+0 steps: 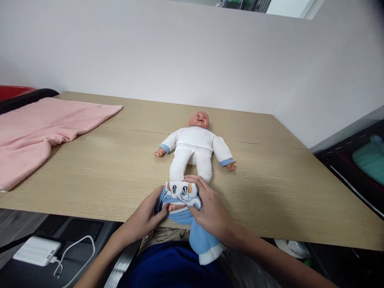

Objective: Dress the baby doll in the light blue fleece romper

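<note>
A baby doll point(196, 140) in a white top and white leggings lies on its back, its head away from me and its arms spread. Bunched around its foot end are blue baby trousers point(207, 242) with white trim and an embroidered animal face. One trouser leg hangs over the table's front edge. At the left side of the bunched cloth, my left hand point(150, 210) grips it between thumb and fingers. My right hand point(208, 204) pinches the right side, near the embroidered face. A bit of the doll's foot point(176, 207) shows inside the opening; the other foot is hidden.
A pink blanket point(39, 132) covers the left part of the wooden table point(264, 192). Below left, a white power bank point(36, 251) with a cable lies on a dark surface. A black cart point(354, 168) with a green item stands at right. The wall closes off the back.
</note>
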Action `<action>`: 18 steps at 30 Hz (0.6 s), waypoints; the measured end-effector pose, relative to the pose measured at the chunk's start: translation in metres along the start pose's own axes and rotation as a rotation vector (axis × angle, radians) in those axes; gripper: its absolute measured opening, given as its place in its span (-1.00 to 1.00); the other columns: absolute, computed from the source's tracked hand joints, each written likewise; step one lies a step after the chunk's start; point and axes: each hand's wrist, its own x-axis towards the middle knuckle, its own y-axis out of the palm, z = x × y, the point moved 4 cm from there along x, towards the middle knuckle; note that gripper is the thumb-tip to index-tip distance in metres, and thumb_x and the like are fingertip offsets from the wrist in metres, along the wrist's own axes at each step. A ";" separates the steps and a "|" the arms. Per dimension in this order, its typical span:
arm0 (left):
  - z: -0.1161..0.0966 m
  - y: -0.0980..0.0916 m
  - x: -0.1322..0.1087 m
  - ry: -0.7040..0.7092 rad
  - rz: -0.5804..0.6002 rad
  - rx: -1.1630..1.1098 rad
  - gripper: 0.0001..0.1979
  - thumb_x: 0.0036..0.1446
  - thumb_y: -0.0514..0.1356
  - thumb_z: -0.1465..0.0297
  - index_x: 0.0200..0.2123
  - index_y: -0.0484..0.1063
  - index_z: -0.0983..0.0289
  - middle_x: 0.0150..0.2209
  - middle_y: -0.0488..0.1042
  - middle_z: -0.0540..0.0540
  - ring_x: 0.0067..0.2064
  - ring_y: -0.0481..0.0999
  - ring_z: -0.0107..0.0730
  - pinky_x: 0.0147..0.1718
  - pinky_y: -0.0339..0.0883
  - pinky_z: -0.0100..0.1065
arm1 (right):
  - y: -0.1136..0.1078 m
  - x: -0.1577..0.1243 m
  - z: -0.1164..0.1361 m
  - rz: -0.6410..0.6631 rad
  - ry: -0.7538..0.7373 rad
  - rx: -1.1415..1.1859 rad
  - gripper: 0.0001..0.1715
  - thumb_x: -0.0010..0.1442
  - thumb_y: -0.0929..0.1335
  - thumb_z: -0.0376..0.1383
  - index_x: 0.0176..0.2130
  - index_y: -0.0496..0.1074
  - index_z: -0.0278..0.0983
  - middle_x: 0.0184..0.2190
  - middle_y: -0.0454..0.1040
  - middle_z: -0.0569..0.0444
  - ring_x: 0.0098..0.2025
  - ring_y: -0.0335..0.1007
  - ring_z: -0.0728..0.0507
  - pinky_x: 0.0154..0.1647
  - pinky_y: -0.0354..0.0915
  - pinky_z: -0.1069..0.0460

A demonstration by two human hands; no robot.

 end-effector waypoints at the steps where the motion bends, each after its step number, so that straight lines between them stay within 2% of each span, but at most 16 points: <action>1: -0.002 -0.001 0.002 0.011 -0.015 -0.009 -0.59 0.51 0.14 0.25 0.35 0.30 0.11 0.25 0.50 0.20 0.26 0.49 -0.06 0.26 0.40 -0.11 | 0.000 0.001 -0.003 -0.002 -0.009 0.030 -0.24 0.10 0.34 -0.57 0.24 0.34 -0.14 0.24 0.49 -0.04 0.28 0.47 -0.25 0.29 0.39 -0.18; 3: -0.008 -0.005 0.008 0.059 -0.082 -0.001 -0.66 0.52 0.12 0.27 0.28 0.37 0.12 0.19 0.50 0.19 0.23 0.49 -0.10 0.24 0.39 -0.14 | -0.001 0.005 -0.010 -0.013 0.001 0.081 -0.36 0.17 0.36 -0.54 0.19 0.40 -0.17 0.15 0.58 -0.04 0.19 0.54 -0.24 0.25 0.42 -0.18; 6: -0.015 -0.007 0.022 0.100 -0.196 -0.011 -0.73 0.53 0.10 0.28 0.21 0.39 0.15 0.15 0.48 0.18 0.21 0.46 -0.14 0.26 0.33 -0.15 | -0.004 0.012 -0.016 -0.007 0.020 0.069 -0.64 0.23 0.38 -0.48 0.00 0.51 -0.22 -0.03 0.67 -0.03 -0.02 0.62 -0.23 0.09 0.48 -0.13; 8: -0.013 -0.008 0.033 0.055 -0.220 -0.077 -0.72 0.53 0.11 0.24 0.20 0.37 0.17 0.09 0.51 0.14 0.15 0.49 -0.17 0.22 0.35 -0.17 | -0.009 0.019 -0.016 0.003 0.017 0.023 -0.75 0.21 0.38 -0.47 -0.12 0.54 -0.23 -0.12 0.69 -0.02 -0.12 0.62 -0.22 -0.02 0.48 -0.10; 11: -0.007 -0.013 0.048 -0.073 -0.185 -0.162 -0.67 0.49 0.13 0.16 0.16 0.39 0.20 0.01 0.57 0.12 0.05 0.54 -0.16 0.14 0.41 -0.16 | -0.022 0.031 -0.016 0.058 0.024 -0.003 -0.85 0.27 0.43 -0.37 -0.13 0.58 -0.25 -0.12 0.72 -0.06 -0.12 0.63 -0.27 -0.05 0.47 -0.12; 12: -0.005 -0.016 0.053 -0.112 -0.156 -0.195 -0.64 0.46 0.16 0.15 0.17 0.40 0.20 0.03 0.59 0.13 0.07 0.54 -0.14 0.15 0.41 -0.14 | -0.026 0.036 -0.017 0.090 0.040 0.005 -0.84 0.30 0.45 -0.29 -0.10 0.60 -0.25 -0.10 0.72 -0.06 -0.10 0.64 -0.29 -0.04 0.47 -0.14; 14: -0.004 -0.022 0.061 -0.172 -0.067 -0.301 -0.56 0.37 0.26 0.12 0.20 0.43 0.19 0.09 0.61 0.17 0.15 0.55 -0.06 0.20 0.42 -0.09 | -0.034 0.044 -0.020 0.166 0.088 0.047 -0.67 0.30 0.52 -0.11 -0.02 0.62 -0.24 -0.05 0.72 -0.05 -0.05 0.64 -0.32 0.00 0.48 -0.17; 18: -0.008 -0.035 0.072 -0.235 0.126 -0.439 -0.50 0.24 0.37 0.06 0.13 0.54 0.20 0.05 0.67 0.24 0.16 0.60 0.08 0.24 0.44 0.04 | -0.044 0.053 -0.027 0.214 0.177 0.110 -0.25 0.06 0.65 0.07 0.10 0.59 -0.24 0.04 0.70 -0.05 0.03 0.61 -0.36 0.07 0.49 -0.21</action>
